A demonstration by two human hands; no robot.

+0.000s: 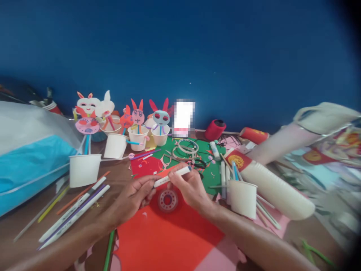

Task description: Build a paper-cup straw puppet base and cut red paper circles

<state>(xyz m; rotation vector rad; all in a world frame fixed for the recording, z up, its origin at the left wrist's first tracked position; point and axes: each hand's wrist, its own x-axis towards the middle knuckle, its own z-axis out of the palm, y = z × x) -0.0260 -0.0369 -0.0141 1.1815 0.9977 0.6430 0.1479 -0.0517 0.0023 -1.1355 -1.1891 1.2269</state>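
Observation:
A white marker (172, 177) with dark ends is held between both hands, slanting up to the right. My left hand (141, 190) has its fingers closed round the marker's lower left end. The fingers of my right hand (189, 186) pinch its upper right part. Just beneath the hands, a round clear and red roll (168, 200) rests on red paper (169, 237). A strip of orange paper shows behind the marker.
Paper cups (85, 171) with animal-face puppets (87, 125) stand at the back left. Markers (73, 214) lie at the left. Green paper (214, 177) holds wire rings (184, 149) and scraps. At the right are another cup (242, 198) and a long stack of cups (279, 188).

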